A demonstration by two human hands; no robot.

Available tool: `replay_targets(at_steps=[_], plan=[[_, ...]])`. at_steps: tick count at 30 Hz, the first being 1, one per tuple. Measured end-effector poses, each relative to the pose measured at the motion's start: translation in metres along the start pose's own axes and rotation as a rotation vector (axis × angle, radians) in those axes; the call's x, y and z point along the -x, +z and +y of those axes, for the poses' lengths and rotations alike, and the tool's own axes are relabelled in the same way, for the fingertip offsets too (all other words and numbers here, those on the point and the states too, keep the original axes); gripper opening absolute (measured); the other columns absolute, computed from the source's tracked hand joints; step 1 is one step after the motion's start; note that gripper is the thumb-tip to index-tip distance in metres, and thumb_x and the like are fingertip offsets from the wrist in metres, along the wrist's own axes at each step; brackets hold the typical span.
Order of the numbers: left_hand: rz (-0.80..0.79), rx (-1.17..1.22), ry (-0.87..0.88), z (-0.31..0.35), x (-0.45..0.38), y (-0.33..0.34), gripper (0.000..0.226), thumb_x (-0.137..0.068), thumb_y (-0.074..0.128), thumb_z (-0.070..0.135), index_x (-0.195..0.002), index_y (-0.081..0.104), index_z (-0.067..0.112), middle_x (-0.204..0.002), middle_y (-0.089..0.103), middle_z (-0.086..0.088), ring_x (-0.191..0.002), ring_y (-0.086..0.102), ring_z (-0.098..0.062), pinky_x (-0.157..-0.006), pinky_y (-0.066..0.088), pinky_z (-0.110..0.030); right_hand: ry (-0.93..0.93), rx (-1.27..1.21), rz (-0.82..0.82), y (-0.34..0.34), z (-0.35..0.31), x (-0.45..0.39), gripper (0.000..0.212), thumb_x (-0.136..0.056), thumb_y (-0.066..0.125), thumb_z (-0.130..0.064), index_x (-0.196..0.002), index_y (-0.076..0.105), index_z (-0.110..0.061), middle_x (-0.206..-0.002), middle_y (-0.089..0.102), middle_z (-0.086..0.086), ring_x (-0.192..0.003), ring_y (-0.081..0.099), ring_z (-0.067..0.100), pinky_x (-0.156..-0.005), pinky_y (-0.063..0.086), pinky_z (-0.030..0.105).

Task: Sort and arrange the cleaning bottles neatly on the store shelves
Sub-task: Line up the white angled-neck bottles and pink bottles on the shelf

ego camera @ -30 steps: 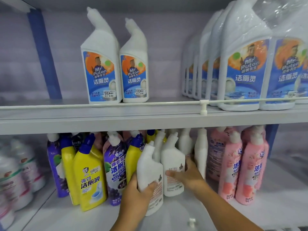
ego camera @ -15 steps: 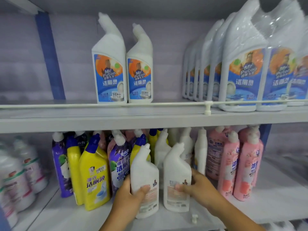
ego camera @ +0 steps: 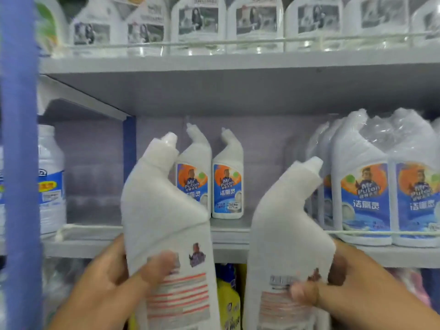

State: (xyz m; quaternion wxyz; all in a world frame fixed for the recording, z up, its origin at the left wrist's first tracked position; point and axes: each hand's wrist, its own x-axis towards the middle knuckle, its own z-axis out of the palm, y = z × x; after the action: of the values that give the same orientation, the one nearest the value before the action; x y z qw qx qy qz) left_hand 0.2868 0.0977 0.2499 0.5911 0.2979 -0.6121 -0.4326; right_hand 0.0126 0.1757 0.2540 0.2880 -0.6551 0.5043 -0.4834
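L hand (ego camera: 104,284) grips white bottle (ego camera: 164,222), R hand (ego camera: 352,287) grips 2nd bottle (ego camera: 288,236)

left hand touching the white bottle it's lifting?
Touching. Head view: left hand grips the white bottle, thumb curled across its back label.

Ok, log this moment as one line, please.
left hand: grips white bottle | right hand: grips second white bottle | both raised before middle shelf | back labels face camera

Open shelf (ego camera: 95,231) left of bottles (ego camera: 227,186)
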Motion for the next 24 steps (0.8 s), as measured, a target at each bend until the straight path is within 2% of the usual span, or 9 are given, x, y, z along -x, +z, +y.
replay_targets(at_steps=[1,3,5,7,10,12,18,21,24], plan=[[-0.037,-0.013,0.036,0.010,-0.006,-0.007,0.060,-0.032,0.101,0.053,-0.085,0.081,0.033,-0.091,0.081,0.001,-0.083,0.078,-0.016,-0.077,0.058,-0.038,-0.031,0.010,0.021,-0.008,-0.010,-0.007,0.064,-0.062,0.092,-0.023,-0.117,0.068,-0.045,-0.110,0.077,-0.012,-0.103,0.073,0.006,-0.086,0.058,0.025],[-0.038,-0.012,0.133,0.037,-0.034,-0.008,0.052,-0.045,0.097,0.048,-0.093,0.079,0.037,-0.099,0.080,-0.001,-0.088,0.078,-0.022,-0.082,0.056,-0.045,-0.153,0.043,0.095,-0.018,-0.038,-0.025,0.055,-0.058,0.092,-0.027,-0.110,0.075,-0.030,-0.104,0.079,-0.007,-0.095,0.076,0.011,-0.074,0.059,0.022],[-0.043,-0.061,0.183,0.056,-0.062,-0.007,0.041,-0.064,0.086,0.044,-0.101,0.075,0.032,-0.099,0.080,0.004,-0.087,0.078,-0.015,-0.080,0.055,-0.040,-0.183,0.011,0.175,-0.025,-0.064,-0.046,0.047,-0.060,0.093,-0.027,-0.104,0.075,-0.023,-0.099,0.080,-0.005,-0.087,0.078,0.014,-0.067,0.059,0.024],[-0.043,-0.105,0.189,0.062,-0.087,-0.004,0.033,-0.075,0.075,0.039,-0.106,0.070,0.030,-0.096,0.080,0.007,-0.086,0.077,-0.013,-0.076,0.057,-0.037,-0.189,0.004,0.205,-0.027,-0.080,-0.068,0.039,-0.070,0.080,-0.026,-0.107,0.072,-0.020,-0.097,0.080,-0.003,-0.085,0.078,0.014,-0.063,0.060,0.023],[-0.051,-0.163,0.158,0.056,-0.121,-0.004,0.024,-0.085,0.075,0.034,-0.108,0.068,0.032,-0.098,0.080,0.007,-0.092,0.077,-0.018,-0.087,0.060,-0.049,-0.150,0.038,0.223,-0.025,-0.087,-0.098,0.036,-0.078,0.080,-0.027,-0.112,0.069,-0.021,-0.100,0.080,-0.003,-0.090,0.078,0.016,-0.073,0.063,0.036],[-0.055,-0.194,0.134,0.046,-0.140,-0.006,0.023,-0.086,0.077,0.034,-0.107,0.069,0.033,-0.098,0.080,0.007,-0.094,0.076,-0.019,-0.091,0.059,-0.051,-0.102,0.056,0.221,-0.023,-0.077,-0.117,0.032,-0.083,0.079,-0.026,-0.113,0.069,-0.020,-0.100,0.080,-0.003,-0.090,0.077,0.016,-0.077,0.064,0.040],[-0.108,-0.206,0.018,0.019,-0.170,-0.004,0.020,-0.091,0.074,0.029,-0.110,0.068,0.024,-0.094,0.080,0.006,-0.094,0.076,-0.020,-0.085,0.060,-0.045,0.058,0.146,0.180,-0.014,-0.053,-0.155,0.033,-0.085,0.079,-0.031,-0.115,0.068,-0.024,-0.100,0.079,-0.007,-0.091,0.077,0.015,-0.079,0.064,0.044],[-0.134,-0.250,-0.020,0.005,-0.180,-0.005,0.021,-0.090,0.076,0.029,-0.109,0.067,0.026,-0.095,0.080,0.005,-0.094,0.076,-0.020,-0.085,0.060,-0.045,0.098,0.184,0.169,-0.013,-0.044,-0.165,0.037,-0.084,0.081,-0.032,-0.117,0.067,-0.025,-0.101,0.079,-0.008,-0.091,0.077,0.014,-0.076,0.064,0.042],[-0.176,-0.288,-0.032,-0.005,-0.185,-0.009,0.021,-0.091,0.074,0.031,-0.111,0.067,0.028,-0.096,0.080,0.007,-0.093,0.076,-0.018,-0.085,0.060,-0.045,0.131,0.180,0.163,-0.012,-0.035,-0.171,0.041,-0.082,0.082,-0.032,-0.118,0.066,-0.025,-0.103,0.079,-0.007,-0.094,0.077,0.016,-0.081,0.064,0.045]])
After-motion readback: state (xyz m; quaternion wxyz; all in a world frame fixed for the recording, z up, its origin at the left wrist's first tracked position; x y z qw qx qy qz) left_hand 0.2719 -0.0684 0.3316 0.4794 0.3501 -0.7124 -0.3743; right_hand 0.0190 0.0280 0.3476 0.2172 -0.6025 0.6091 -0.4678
